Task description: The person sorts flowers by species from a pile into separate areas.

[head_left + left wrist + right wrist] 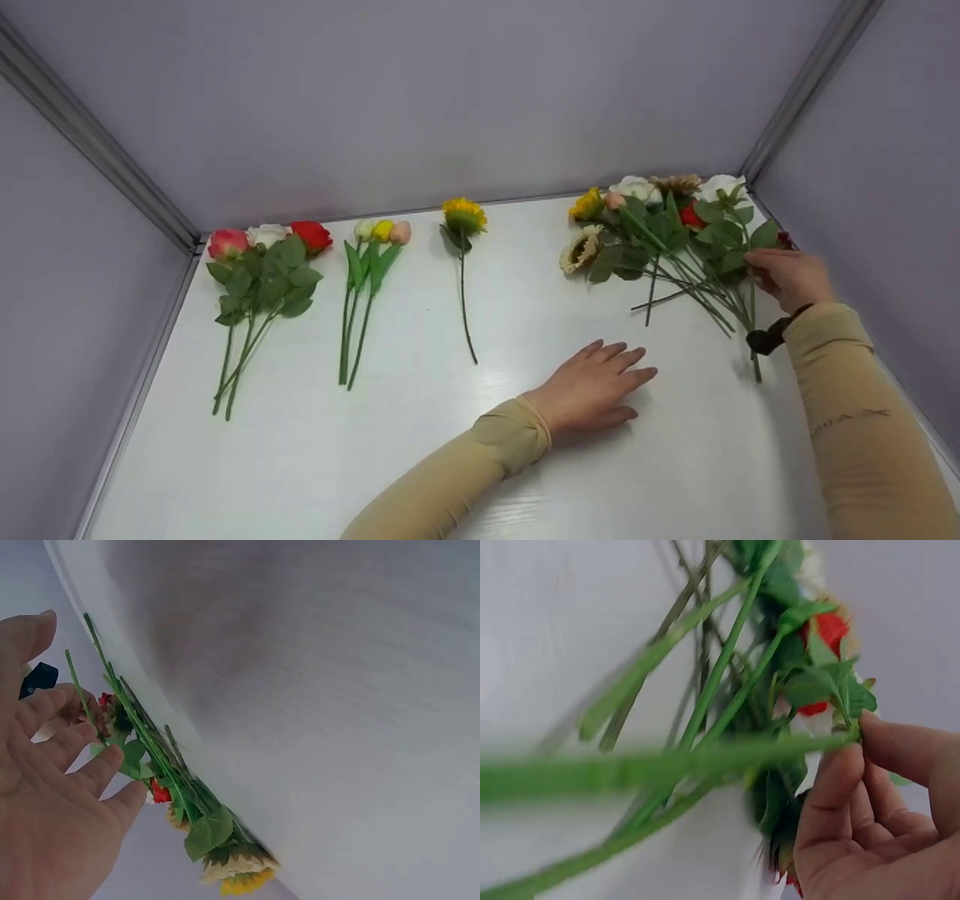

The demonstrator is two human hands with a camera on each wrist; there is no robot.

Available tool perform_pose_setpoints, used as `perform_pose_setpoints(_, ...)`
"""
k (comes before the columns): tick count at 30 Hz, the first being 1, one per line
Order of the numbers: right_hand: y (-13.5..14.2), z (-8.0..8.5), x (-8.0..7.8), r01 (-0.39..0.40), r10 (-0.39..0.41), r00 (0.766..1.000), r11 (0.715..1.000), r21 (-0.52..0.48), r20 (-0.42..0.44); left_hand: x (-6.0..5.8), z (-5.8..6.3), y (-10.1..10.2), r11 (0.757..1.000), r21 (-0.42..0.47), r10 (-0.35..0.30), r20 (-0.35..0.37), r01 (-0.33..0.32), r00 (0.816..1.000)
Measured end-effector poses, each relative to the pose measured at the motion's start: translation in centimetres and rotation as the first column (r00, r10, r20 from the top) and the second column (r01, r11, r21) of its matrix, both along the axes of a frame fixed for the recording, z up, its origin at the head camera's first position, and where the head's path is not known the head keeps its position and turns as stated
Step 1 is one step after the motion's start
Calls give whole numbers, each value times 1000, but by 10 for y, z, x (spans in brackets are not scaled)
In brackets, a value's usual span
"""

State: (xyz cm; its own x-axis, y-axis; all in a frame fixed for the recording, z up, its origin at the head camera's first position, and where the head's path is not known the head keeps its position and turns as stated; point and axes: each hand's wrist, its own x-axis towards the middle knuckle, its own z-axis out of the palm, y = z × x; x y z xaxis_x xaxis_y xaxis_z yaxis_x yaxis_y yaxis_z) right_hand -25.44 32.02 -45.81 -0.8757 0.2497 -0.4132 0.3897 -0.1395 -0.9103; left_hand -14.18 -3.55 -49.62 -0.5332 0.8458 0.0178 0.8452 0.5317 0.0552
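My right hand [791, 277] pinches the green, leafy stem [780, 750] of what looks like a white rose [721, 187] between thumb and forefinger. That stem stands out over a loose pile of flowers at the back right. In the pile are a cream sunflower [581, 250], a yellow sunflower [587, 204], a peach tulip [615, 200], another white bloom [636, 189] and a red bloom [829, 634]. Their stems cross one another. With fingers spread and holding nothing, my left hand [592, 386] hovers low over the white table, in front of the pile.
At the left lie three roses [266, 274], pink, white and red. Beside them are three tulips [364, 292], and a single yellow sunflower [463, 217] lies mid-table. Grey panels [450, 97] wall the white table [262, 465] at the back and sides.
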Motion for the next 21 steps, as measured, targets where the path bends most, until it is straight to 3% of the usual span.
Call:
perform_pose_setpoints(5,-19,15,-3,89,-96,995,986,-142,-41,-7,2,-7,997,51,49,46,-52,998)
perform_pose_setpoints(8,-35,24,-7,94,-109,993,959,-266,-42,-12,4,-13,990,91,99,98,-108,990)
perform_pose_setpoints(10,-48,28,-8,72,-94,994,937,-341,-49,-15,6,-18,976,141,140,161,-163,977)
perform_pose_setpoints(12,-64,29,-9,16,-50,996,909,-417,-72,-19,7,-25,949,208,182,250,-236,951)
perform_pose_setpoints(13,-73,29,-9,-13,-28,996,893,-450,-85,-20,7,-29,928,246,200,305,-280,931)
perform_pose_setpoints(15,-93,29,-9,-69,16,994,866,-495,-111,-22,9,-38,868,318,225,431,-381,874)
perform_pose_setpoints(18,-128,28,-8,-165,96,981,860,-483,-166,-23,12,-53,744,401,209,621,-535,756)
perform_pose_setpoints(20,-153,26,-7,-219,142,969,874,-434,-202,-24,14,-62,649,434,166,721,-625,673)
perform_pose_setpoints(21,-165,26,-6,-244,162,961,878,-411,-223,-24,16,-67,607,443,146,754,-660,640)
